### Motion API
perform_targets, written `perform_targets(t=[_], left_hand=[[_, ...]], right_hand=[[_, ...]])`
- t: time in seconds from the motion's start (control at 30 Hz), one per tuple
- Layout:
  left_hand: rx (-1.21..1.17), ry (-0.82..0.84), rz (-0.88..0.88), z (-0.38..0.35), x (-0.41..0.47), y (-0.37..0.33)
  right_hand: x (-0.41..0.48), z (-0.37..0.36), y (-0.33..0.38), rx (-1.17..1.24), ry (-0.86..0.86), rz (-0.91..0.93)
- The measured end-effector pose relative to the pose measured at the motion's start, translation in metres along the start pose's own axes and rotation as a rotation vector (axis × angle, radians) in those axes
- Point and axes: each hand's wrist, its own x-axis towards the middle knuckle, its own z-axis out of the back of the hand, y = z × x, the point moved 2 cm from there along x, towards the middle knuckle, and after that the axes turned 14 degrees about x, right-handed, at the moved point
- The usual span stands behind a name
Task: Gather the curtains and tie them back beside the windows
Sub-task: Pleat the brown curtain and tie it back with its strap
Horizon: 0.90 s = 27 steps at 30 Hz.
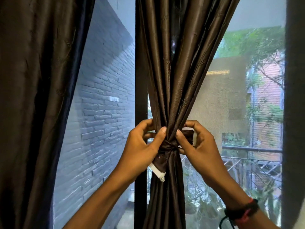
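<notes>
A shiny brown curtain hangs in the middle, bunched tight at hand height by a matching brown tie-back strip knotted around it. One end of the strip, with a white frayed edge, hangs down left of the knot. My left hand grips the gathered curtain just above the knot, thumb on the folds. My right hand pinches the strip's other end to the right of the knot. A second brown curtain hangs loose at the left.
A dark window frame post runs vertically behind the gathered curtain. A grey brick wall shows through the left pane; mesh screen, a railing and trees show through the right pane. A dark wall edge borders the right.
</notes>
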Motion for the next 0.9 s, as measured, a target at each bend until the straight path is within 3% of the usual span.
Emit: perform_targets(t=[0.13, 0.27, 0.5, 0.6, 0.7, 0.9], left_hand=[[-0.018, -0.017, -0.114, -0.008, -0.007, 0.011], [0.069, -0.065, -0.089, -0.014, -0.017, 0.028], [0.114, 0.052, -0.105, -0.002, -0.004, 0.018], [0.088, 0.041, -0.119, 0.009, 0.009, 0.003], [0.114, -0.074, -0.194, 0.029, 0.043, -0.023], [0.387, -0.272, -0.42, 0.073, 0.14, -0.095]], right_hand=[[-0.007, 0.005, -0.006, 0.057, 0.011, -0.025], [-0.017, 0.007, -0.017, -0.027, 0.041, -0.047], [0.002, 0.015, -0.005, -0.029, 0.046, -0.038], [0.028, 0.019, 0.02, 0.065, -0.023, 0.071], [0.07, 0.024, 0.056, 0.119, -0.095, 0.218], [0.167, 0.02, 0.111, 0.042, -0.082, 0.451]])
